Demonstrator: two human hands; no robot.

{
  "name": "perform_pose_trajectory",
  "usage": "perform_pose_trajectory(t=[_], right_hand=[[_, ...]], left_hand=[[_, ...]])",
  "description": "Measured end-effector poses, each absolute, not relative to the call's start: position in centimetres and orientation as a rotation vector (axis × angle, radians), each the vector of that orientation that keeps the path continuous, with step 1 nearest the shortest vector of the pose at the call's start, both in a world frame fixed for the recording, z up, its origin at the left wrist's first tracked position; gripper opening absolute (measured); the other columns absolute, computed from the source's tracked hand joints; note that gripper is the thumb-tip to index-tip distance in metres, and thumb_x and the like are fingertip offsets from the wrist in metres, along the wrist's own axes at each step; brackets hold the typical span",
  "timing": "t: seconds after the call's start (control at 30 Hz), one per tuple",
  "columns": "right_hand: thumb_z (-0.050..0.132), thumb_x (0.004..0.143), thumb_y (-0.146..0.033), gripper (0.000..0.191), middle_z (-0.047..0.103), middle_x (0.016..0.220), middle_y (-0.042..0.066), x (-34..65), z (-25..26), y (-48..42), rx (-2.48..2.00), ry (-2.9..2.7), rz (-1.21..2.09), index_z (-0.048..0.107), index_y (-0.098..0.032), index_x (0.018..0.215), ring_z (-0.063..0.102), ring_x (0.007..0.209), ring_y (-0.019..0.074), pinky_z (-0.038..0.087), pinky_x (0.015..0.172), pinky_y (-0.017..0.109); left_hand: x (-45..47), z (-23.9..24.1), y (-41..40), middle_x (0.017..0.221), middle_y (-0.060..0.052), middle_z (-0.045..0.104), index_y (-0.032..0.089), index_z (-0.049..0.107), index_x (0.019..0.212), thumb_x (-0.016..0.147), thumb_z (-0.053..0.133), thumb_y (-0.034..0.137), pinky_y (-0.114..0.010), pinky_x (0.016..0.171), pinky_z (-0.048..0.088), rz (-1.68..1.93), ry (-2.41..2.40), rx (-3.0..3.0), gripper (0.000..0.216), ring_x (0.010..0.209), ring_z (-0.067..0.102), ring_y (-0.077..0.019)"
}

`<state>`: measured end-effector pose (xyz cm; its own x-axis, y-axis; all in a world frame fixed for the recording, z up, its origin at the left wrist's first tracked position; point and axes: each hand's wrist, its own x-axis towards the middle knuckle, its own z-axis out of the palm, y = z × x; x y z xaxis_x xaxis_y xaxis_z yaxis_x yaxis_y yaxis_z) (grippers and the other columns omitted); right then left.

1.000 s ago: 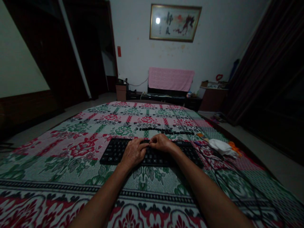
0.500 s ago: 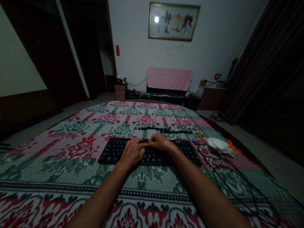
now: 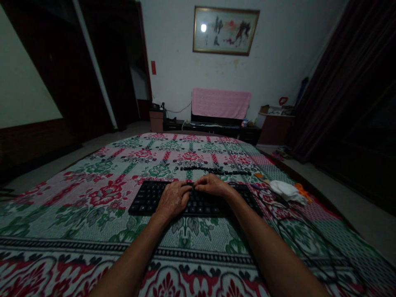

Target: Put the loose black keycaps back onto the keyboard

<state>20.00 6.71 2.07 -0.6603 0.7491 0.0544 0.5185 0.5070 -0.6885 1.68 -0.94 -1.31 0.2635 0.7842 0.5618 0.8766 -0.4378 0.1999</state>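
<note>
A black keyboard (image 3: 201,209) lies flat on the patterned bed cover, wider than both my hands together. My left hand (image 3: 175,198) rests on its left-centre keys, fingers stretched forward and the thumb side towards the right hand. My right hand (image 3: 212,184) reaches over the upper middle of the keyboard. Its thumb and fingers are drawn close together at the keys, almost touching the left fingertips. Whatever may be between them is too small and dark to make out. Behind the keyboard, small black keycaps (image 3: 236,173) lie in an uneven row on the cover.
To the right lie a crumpled white cloth (image 3: 284,189), an orange item (image 3: 303,192) and a looping black cable (image 3: 305,239). The flowered bed cover (image 3: 105,194) spreads all round. Beyond the bed, a pink towel (image 3: 221,103) drapes over a screen.
My right hand's fingers have straightened and loosened from a tighter pinch, staying over the same part of the keyboard. The left hand has hardly moved, and the view has shifted slightly.
</note>
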Motion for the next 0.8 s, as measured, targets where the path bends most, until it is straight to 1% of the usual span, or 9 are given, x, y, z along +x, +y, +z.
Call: perform_pose_trajectory(t=[0.17, 0.4, 0.8], right_hand=[[0.056, 0.068, -0.024, 0.02, 0.066, 0.071, -0.001, 19.3, 1.9, 6.4, -1.104, -2.456, 0.761, 0.069, -0.015, 0.082, 0.055, 0.065, 0.0101, 0.036, 0.057, 0.018], [0.054, 0.066, -0.024, 0.018, 0.062, 0.059, -0.001, 18.4, 2.4, 5.6, -1.208, -2.492, 0.503, 0.069, -0.016, 0.073, 0.05, 0.055, 0.0087, 0.03, 0.05, 0.018], [0.054, 0.064, -0.025, 0.018, 0.062, 0.06, -0.001, 18.4, 2.6, 5.2, -1.218, -2.495, 0.494, 0.068, -0.017, 0.072, 0.051, 0.055, 0.0087, 0.031, 0.05, 0.018]], left_hand=[[1.8, -1.2, -1.0, 0.11, -0.006, 0.06, 0.023, 0.06, 0.103, 0.079, 0.047, 0.024, -0.039, 0.091, 0.039, -0.932, -1.594, -2.346, 0.027, 0.104, 0.051, -0.0201], [1.8, -1.1, -1.0, 0.109, -0.005, 0.06, 0.022, 0.062, 0.1, 0.079, 0.047, 0.023, -0.038, 0.09, 0.04, -0.908, -1.604, -2.354, 0.026, 0.102, 0.052, -0.0197], [1.8, -1.3, -1.0, 0.108, -0.004, 0.06, 0.023, 0.062, 0.099, 0.079, 0.047, 0.023, -0.037, 0.091, 0.039, -0.933, -1.596, -2.346, 0.025, 0.102, 0.052, -0.0193]])
